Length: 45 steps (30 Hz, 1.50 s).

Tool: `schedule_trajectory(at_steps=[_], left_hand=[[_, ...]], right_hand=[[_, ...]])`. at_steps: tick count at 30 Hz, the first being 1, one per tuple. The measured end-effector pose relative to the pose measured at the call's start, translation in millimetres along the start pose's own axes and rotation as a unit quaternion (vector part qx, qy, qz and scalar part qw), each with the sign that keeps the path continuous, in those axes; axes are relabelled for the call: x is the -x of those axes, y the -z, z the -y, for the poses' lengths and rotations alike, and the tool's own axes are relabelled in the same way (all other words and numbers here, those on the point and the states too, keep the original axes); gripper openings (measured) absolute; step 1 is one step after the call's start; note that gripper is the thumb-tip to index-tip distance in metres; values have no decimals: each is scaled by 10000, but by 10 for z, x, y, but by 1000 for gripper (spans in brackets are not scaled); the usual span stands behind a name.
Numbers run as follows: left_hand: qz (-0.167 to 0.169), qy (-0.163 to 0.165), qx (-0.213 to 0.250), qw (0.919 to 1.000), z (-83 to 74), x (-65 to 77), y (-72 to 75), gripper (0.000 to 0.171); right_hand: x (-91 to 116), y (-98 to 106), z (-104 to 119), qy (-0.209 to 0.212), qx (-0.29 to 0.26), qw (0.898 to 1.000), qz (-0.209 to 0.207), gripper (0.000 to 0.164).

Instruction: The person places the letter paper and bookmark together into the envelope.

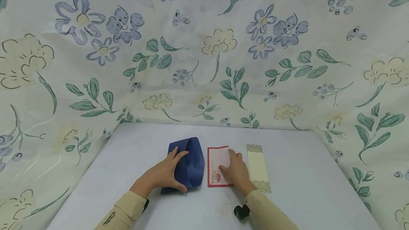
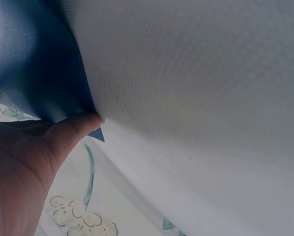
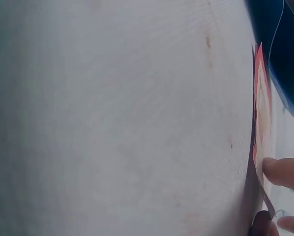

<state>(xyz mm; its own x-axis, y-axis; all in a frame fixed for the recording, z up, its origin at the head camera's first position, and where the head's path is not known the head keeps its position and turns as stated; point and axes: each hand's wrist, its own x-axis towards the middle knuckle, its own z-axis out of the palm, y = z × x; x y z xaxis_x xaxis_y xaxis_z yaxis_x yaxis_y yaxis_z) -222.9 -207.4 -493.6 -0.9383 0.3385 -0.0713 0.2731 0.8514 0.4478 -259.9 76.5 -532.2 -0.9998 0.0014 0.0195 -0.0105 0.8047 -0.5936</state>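
Note:
A dark blue envelope (image 1: 195, 162) lies on the white table with its pointed flap spread out to the right. My left hand (image 1: 161, 174) holds it from the left, the thumb at its near edge and the fingers spread over its far part. In the left wrist view the thumb (image 2: 80, 125) presses against the edge of the blue paper. Just right of the envelope is a pink card (image 1: 218, 157) with a red border. My right hand (image 1: 238, 171) pinches the card's right side; in the right wrist view the thumb (image 3: 282, 172) is on its face and a fingertip below its edge.
A cream paper strip (image 1: 257, 166) with glittery gold ends lies to the right of the right hand. A small black object (image 1: 241, 211) shows beside the right sleeve. Floral-printed sheeting (image 1: 198, 63) rises behind and beside the white table (image 1: 294, 159).

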Motion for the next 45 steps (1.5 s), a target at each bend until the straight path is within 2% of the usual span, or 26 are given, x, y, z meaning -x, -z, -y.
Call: schedule_trajectory(at_steps=[9,15,27,45], left_hand=[[15,3,2,10000,-7,1,2,130],[28,31,31,10000,-22,7,10,129],[42,8,37,10000,-12,13,14,129],[69,-68,32,9999,-2,1,13,129]], right_hand=[[18,20,-12,188,-282,9994,99,61],[20,14,-38,510,-255,9984,-55,46],[31,1,-60,891,-306,9948,-391,30],[11,-1,-77,757,-619,9933,-622,30]])
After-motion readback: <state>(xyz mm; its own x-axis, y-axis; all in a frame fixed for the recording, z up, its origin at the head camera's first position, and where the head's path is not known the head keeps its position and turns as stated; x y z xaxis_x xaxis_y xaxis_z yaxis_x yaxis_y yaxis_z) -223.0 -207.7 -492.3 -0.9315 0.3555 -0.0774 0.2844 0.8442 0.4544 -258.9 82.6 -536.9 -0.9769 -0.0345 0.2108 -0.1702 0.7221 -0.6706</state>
